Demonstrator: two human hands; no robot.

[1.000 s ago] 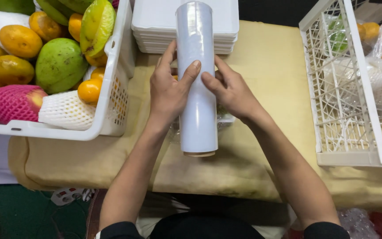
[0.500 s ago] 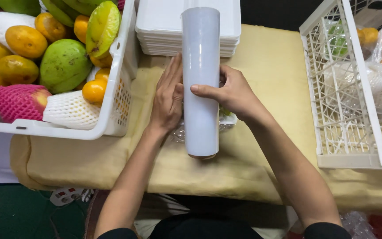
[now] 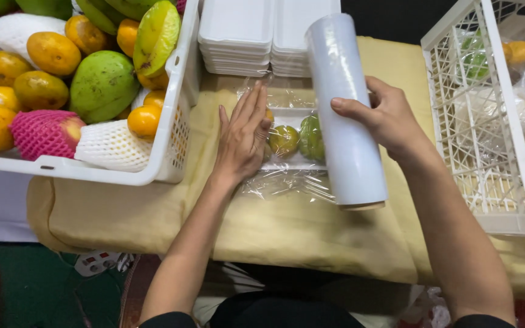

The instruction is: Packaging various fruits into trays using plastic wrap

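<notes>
A roll of cling film (image 3: pixel 344 109) lies on the yellow cloth (image 3: pixel 299 225), just right of a white tray (image 3: pixel 293 161) of small fruit covered by a stretched sheet of film. The right hand (image 3: pixel 390 115) grips the roll around its middle, while the left hand (image 3: pixel 242 136) lies open and flat on the tray's left side. A white basket (image 3: pixel 165 152) of fruit stands to the left, a stack of white trays (image 3: pixel 262 36) behind, and a white crate (image 3: pixel 487 121) to the right.

White roll of cling film (image 3: pixel 344 109) with a tan core end; clear film over a white tray (image 3: pixel 287 159) of yellow-green fruit. Mustard-yellow cloth on the table (image 3: pixel 311 228). White lattice crates — the left crate (image 3: pixel 165 146) holds orange, green and pink-netted fruit.
</notes>
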